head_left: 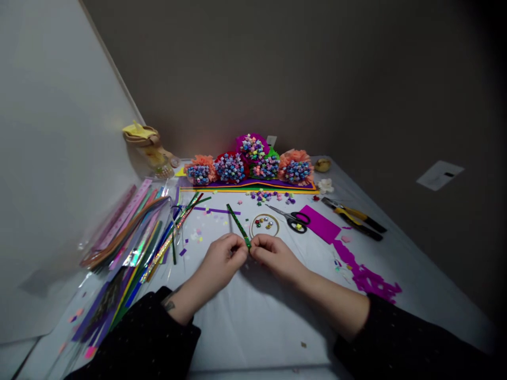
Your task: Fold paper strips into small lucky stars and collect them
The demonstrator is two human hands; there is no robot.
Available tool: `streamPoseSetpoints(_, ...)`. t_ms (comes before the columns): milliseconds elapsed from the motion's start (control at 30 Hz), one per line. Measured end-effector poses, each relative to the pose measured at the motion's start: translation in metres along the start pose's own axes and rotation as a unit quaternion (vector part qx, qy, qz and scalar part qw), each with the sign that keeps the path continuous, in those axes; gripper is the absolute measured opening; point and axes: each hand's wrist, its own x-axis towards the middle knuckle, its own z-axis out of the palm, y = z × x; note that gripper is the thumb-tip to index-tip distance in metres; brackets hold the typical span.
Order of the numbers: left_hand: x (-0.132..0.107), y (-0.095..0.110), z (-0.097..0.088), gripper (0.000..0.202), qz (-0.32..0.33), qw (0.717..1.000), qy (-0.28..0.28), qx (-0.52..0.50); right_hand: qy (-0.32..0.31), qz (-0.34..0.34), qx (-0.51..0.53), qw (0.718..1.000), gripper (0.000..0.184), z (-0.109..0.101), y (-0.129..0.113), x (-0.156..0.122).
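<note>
My left hand (224, 258) and my right hand (273, 256) meet at the middle of the white table (245, 316). Both pinch the near end of a thin glittery green paper strip (236, 220), which runs away from me toward the back left. The fingers of each hand are curled closed on the strip. Just beyond the hands lies a small round ring dish (264, 224) holding several tiny folded paper stars.
Black-handled scissors (295, 219), a magenta paper sheet (320, 224) with scraps (370, 277), and pliers (354, 216) lie at the right. Packs of coloured paper strips (134, 237) fan out at left. Star-filled paper flowers (249, 163) line the back, a jar (152, 150) beside them.
</note>
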Motion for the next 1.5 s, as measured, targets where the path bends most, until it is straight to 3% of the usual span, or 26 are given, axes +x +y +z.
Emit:
streamPoseSetpoints(267, 0.0, -0.006, 0.005, 0.016, -0.006, 0.999, -0.018, -0.03, 0.028, -0.008, -0.034, 0.999, 0.021, -0.002, 0.004, 0.0)
streamPoseSetpoints(500, 0.002, -0.012, 0.0, 0.015, -0.019, 0.999, -0.046, -0.021, 0.001, 0.05, 0.016, 0.999, 0.011, -0.007, 0.008, 0.0)
streamPoseSetpoints(833, 0.004, -0.01, -0.003, 0.015, -0.047, 0.997, -0.045, -0.034, -0.002, 0.049, -0.006, 0.999, 0.013, -0.009, 0.003, 0.004)
streamPoseSetpoints(1000, 0.004, -0.011, -0.004, 0.013, -0.027, 0.995, -0.093, -0.026, -0.007, 0.062, 0.007, 0.998, 0.018, -0.008, 0.003, 0.004)
streamPoseSetpoints(1100, 0.005, -0.012, -0.003, 0.016, -0.044, 0.995, -0.086, -0.032, -0.016, 0.069, -0.003, 0.997, 0.021, -0.008, 0.005, 0.006)
streamPoseSetpoints(1300, 0.008, -0.012, -0.004, 0.019, -0.091, 0.989, -0.048, -0.11, 0.004, 0.058, -0.001, 0.998, 0.02, -0.009, 0.005, 0.006)
streamPoseSetpoints(1500, 0.008, -0.009, -0.005, 0.02, -0.131, 0.97, -0.085, -0.188, 0.015, 0.043, -0.011, 0.999, 0.021, -0.009, 0.002, 0.006)
